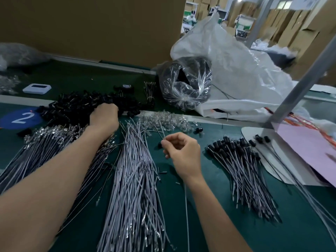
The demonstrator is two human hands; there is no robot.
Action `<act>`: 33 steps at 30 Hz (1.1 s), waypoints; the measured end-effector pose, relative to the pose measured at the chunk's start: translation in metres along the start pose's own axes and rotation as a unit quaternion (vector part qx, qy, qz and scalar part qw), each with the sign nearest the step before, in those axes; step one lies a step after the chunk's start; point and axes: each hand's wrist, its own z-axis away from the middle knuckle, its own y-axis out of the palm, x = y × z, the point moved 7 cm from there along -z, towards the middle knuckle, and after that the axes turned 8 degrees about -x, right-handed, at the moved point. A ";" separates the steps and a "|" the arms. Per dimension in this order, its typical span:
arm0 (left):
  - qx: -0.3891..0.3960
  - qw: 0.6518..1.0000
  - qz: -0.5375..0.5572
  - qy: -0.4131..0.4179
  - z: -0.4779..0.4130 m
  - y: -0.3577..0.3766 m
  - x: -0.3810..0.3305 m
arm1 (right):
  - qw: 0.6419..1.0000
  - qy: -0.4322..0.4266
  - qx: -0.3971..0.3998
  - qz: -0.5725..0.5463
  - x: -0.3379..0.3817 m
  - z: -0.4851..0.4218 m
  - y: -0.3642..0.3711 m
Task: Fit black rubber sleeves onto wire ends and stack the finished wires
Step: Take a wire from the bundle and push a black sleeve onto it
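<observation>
— Where is the wire being worked on?
— A thin wire (161,131) is pinched between the thumb and forefinger of the right grip (181,151), its far end slanting up over the green worktop (300,224). One black sleeve (160,144) sits just beside those fingertips. I cannot tell whether it is on the wire.
— And the left grip?
— The left grip (104,117) reaches into the heap of black rubber sleeves (72,108), its fingers buried, so I cannot tell whether it holds one.
— Finished wires?
— The finished stack (241,170) lies right of the right grip, sleeved ends pointing away.
— Around that?
— A bare grey bundle (134,179) lies between the arms, with a clear-plastic pile (163,119) beyond it. Farther back is a bagged black roll (185,82).
</observation>
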 end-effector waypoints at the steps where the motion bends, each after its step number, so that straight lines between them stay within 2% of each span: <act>1: -0.004 1.000 0.007 0.004 -0.004 0.001 -0.001 | 1.000 -0.001 -0.001 0.001 0.000 -0.001 0.000; 9: -0.052 0.998 -0.014 0.042 -0.011 -0.005 -0.011 | 0.999 -0.023 -0.002 0.025 0.003 -0.001 0.001; 23: -0.030 0.981 0.018 0.193 -0.012 0.005 -0.032 | 0.999 -0.038 0.002 0.030 0.007 0.000 0.002; 26: -0.077 0.977 0.146 0.132 -0.008 -0.014 -0.028 | 0.999 -0.037 -0.016 0.026 0.006 -0.002 -0.002; 29: -0.114 0.951 0.281 0.056 0.017 -0.036 -0.023 | 0.998 -0.047 -0.032 0.029 0.007 -0.004 -0.006; 33: -0.084 0.912 0.401 -0.007 0.065 -0.049 -0.021 | 0.997 -0.061 -0.024 0.026 0.014 -0.005 -0.009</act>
